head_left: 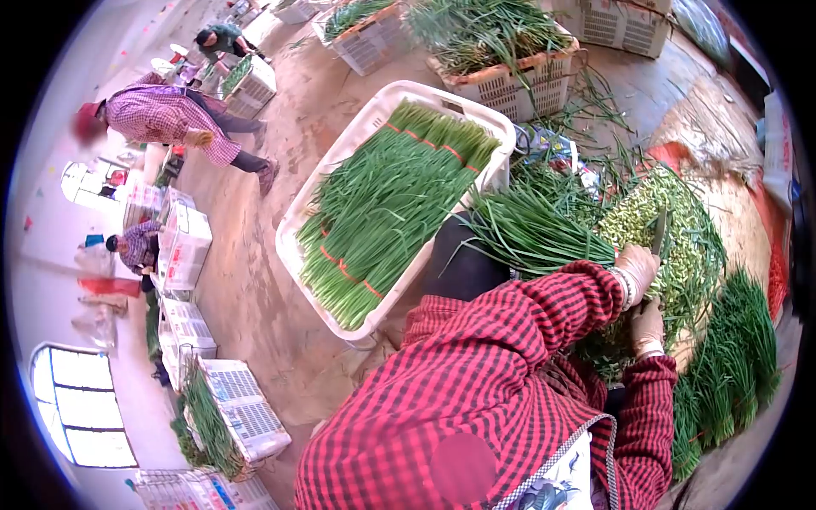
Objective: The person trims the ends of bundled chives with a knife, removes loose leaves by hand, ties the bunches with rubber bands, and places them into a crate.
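Where trimmings (690,234) lie, the left hand (637,271) holds greens (544,231) (blade (660,229) alongside).

A vegetable-packing workshop, by the look of it — plastic crates (255,416) on a bare, stained floor (246,246), banded greens (391,200) — with several people (166,115) among the crates.

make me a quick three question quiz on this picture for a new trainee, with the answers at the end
1. True or false: the white crate nearest the picture's centre is empty.
2. What colour are the bands around its bundles? A) blue B) red C) yellow
3. Fill in: the cut ends of the loose long green leaves meet the camera wearer's ____.

Key: 1. False, it holds bundles laid side by side. 2. B. 3. left hand.
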Demonstrator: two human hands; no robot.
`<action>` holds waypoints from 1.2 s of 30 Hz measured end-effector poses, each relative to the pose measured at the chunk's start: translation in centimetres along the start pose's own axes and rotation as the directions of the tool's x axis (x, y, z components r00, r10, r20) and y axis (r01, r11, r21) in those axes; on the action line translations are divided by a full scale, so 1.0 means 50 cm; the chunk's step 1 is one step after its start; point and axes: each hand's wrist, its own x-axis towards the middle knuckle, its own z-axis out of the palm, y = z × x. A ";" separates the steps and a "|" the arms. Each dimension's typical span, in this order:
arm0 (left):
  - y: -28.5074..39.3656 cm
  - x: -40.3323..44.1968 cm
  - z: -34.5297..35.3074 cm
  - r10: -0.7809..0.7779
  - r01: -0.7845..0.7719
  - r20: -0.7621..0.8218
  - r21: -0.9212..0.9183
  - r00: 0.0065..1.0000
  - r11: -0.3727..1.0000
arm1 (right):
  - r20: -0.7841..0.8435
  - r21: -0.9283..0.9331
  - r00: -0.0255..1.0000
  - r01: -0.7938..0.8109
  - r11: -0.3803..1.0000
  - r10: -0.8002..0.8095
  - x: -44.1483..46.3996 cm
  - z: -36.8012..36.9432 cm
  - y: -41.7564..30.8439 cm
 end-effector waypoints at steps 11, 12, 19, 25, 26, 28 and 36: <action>-0.114 -0.113 0.004 -0.061 0.060 -0.059 -0.012 0.996 0.998 | 0.048 0.160 0.975 0.207 0.965 -0.217 0.090 0.002 0.097; -0.110 -0.108 0.009 -0.089 0.088 -0.058 -0.013 0.994 0.996 | 0.076 0.203 0.961 0.246 0.948 -0.265 0.093 -0.018 0.103; -0.104 -0.106 -0.010 -0.106 0.106 -0.015 -0.023 0.994 0.994 | -0.004 -0.044 0.894 0.448 0.893 -0.448 -0.046 -0.055 0.088; -0.128 -0.115 -0.044 0.004 0.000 0.036 -0.127 0.999 0.992 | -0.040 -0.091 0.994 0.097 0.991 -0.101 -0.085 0.001 0.010; -0.138 -0.118 -0.055 0.056 -0.050 0.040 -0.145 0.998 0.988 | -0.008 -0.107 0.996 0.092 0.990 -0.093 -0.085 -0.009 0.005; -0.145 -0.147 -0.091 0.172 -0.177 -0.055 -0.088 0.983 0.980 | 0.036 -0.095 0.995 0.097 0.991 -0.094 -0.073 -0.022 0.009; -0.123 -0.251 -0.189 0.704 -0.545 -0.522 0.450 0.482 0.707 | 0.101 0.958 0.883 0.037 0.283 -0.458 -0.093 -0.189 0.070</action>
